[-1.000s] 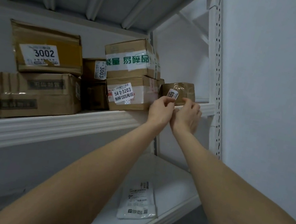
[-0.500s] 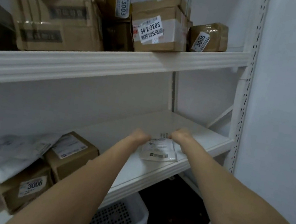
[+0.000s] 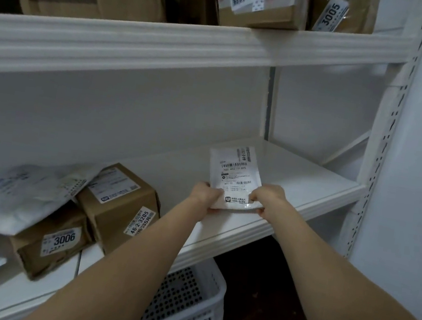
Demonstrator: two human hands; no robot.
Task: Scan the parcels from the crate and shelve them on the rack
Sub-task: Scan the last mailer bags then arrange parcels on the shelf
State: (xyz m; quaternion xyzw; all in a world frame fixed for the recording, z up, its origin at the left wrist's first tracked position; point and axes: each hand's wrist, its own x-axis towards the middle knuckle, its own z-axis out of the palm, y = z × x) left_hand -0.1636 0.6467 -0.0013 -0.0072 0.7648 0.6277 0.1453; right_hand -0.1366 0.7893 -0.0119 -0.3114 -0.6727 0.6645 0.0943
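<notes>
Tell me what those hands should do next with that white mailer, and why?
Likely lift the flat white plastic mailer clear of the white shelf board: left hand and right hand pinch its near edge, its far end tips up, and it lacks a number tag like the brown cardboard box marked 3006.

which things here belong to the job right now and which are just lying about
In the job: white mailer, gripped by left hand and right hand; shelf beneath it; white crate below.
Lying about: box 3006, box 46-2-3205, grey bag, box 3005.
</notes>
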